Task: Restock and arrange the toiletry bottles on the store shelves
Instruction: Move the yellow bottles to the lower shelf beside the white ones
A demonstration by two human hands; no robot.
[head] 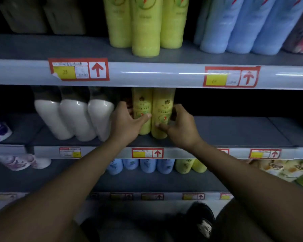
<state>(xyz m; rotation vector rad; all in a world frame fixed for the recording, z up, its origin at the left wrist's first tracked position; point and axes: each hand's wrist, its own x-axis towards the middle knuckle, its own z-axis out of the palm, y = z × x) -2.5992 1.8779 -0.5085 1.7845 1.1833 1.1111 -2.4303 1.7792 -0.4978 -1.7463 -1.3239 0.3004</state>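
Note:
Two yellow-green bottles stand side by side on the middle shelf (234,131). My left hand (128,121) grips the left yellow bottle (141,105), thumb across its front and fingers round its left side. My right hand (179,126) grips the right yellow bottle (162,105), thumb on its front and fingers curled round its right side. Both bottles are upright and touch each other. Their caps are hidden behind the shelf edge above.
Three white bottles (73,117) stand just left of my left hand. The upper shelf holds yellow-green bottles (145,28) and blue bottles (238,27). The lower shelf holds blue bottles (147,165) and yellow ones (185,165). Bare shelf lies right of my right hand.

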